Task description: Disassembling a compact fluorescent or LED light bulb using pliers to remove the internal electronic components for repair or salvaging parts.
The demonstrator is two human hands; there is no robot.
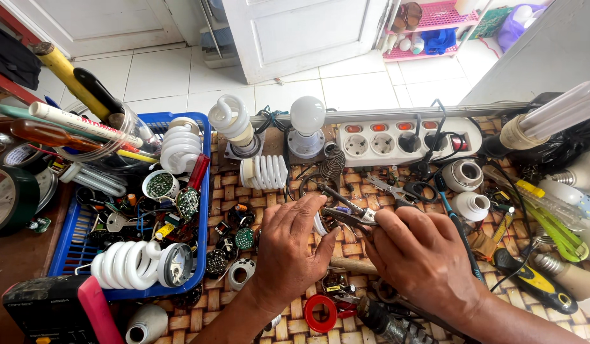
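Setting: a white tiled floor [180, 73] and a white door [301, 28] lie beyond a counter [295, 325] covered by a woven mat and crowded with lamp parts.
Landmark: the white power strip [406, 141] along the counter's far edge.
Left hand: the left hand [291, 245], nearer the viewer than the power strip, curls its fingers around a small white lamp part [320, 224], pinching it, likely to steady it for the tool.
Right hand: the right hand [422, 251], below the strip's right end, is closed on the handles of needle-nose pliers [352, 213]; the tips point left, at the white part.
Pliers' grip: whether the tips actually bite the part cannot be told.
Blue basket: a blue plastic basket [68, 239], left of the power strip, holds spiral lamp tubes [126, 264], round LED boards [160, 185] and loose small components, seemingly sorted spares.
Clear jar: a transparent jar [119, 143] beyond the basket stands tools upright, among them a brown-handled screwdriver [49, 135].
Sockets: a spiral lamp [232, 121] and a globe bulb [307, 118] stand upright just left of the strip.
Nearby: a red tape ring [321, 313] lies between the wrists.
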